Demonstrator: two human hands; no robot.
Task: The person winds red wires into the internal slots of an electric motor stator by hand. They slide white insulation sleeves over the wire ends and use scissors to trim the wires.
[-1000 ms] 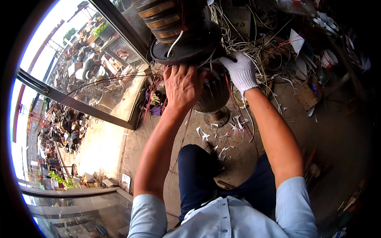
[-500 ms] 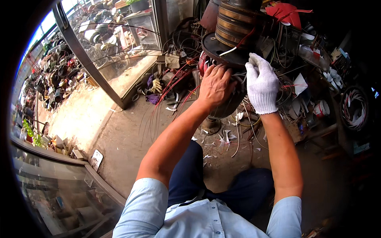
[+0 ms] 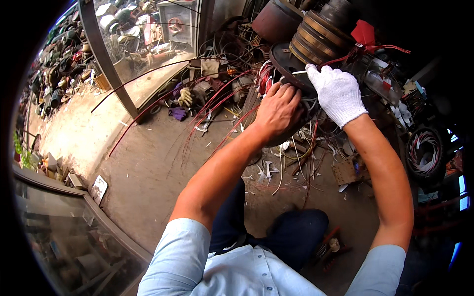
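A machine rotor with copper-coloured slip rings (image 3: 316,39) and a black disc (image 3: 286,61) leans to the right in front of me. Red and white winding wires (image 3: 265,79) bulge out below the disc. My bare left hand (image 3: 281,106) is closed over the wires at the disc's lower edge; its fingertips are partly hidden. My right hand (image 3: 338,91), in a white knitted glove, is closed at the end of a white sleeved lead (image 3: 299,72) near the slip rings. Grey leads (image 3: 310,103) hang between my hands.
Long red wires (image 3: 217,101) trail left over the floor, where white scraps (image 3: 266,170) lie. A wound stator ring (image 3: 424,150) stands at right. Yellowish gloves (image 3: 185,97) lie by the doorway post (image 3: 111,64). A reddish cylindrical housing (image 3: 276,22) sits behind the disc.
The view has shifted, and the rotor now appears tilted to the right. My right hand has come to the white sleeved lead's end. My left hand stays at the wires below the disc.
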